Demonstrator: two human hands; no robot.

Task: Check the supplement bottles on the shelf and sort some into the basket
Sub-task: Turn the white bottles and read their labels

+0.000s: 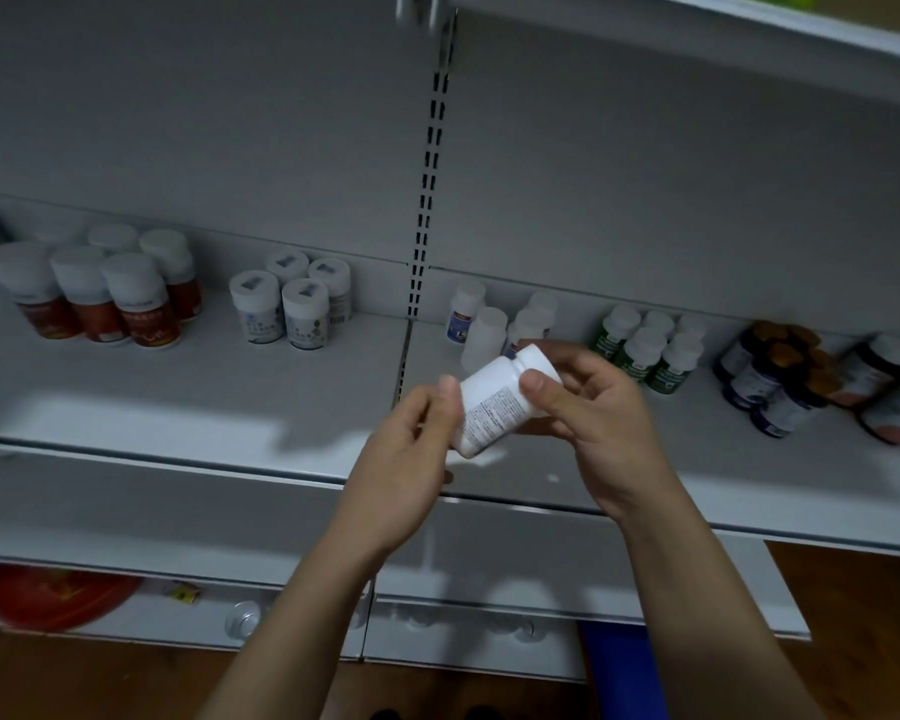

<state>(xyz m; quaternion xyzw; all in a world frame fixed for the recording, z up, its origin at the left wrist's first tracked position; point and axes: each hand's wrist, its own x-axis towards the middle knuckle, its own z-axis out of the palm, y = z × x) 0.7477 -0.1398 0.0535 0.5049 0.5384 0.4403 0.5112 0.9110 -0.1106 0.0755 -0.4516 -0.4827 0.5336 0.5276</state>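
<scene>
Left hand (401, 449) and right hand (588, 402) gripping tilted white bottle (494, 402), near shelf (178, 397) front edge (open surface leftward)

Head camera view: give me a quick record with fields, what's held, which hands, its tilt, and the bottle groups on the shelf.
held item: white bottle, tilted, cap end up and to the right, printed label facing the camera
left hand: grips the base end
right hand: grips near the cap
shelf: white, bottles standing in groups
groups, left to right: red-labelled bottles, pale-labelled bottles, small white bottles, green-labelled bottles, dark bottles
</scene>
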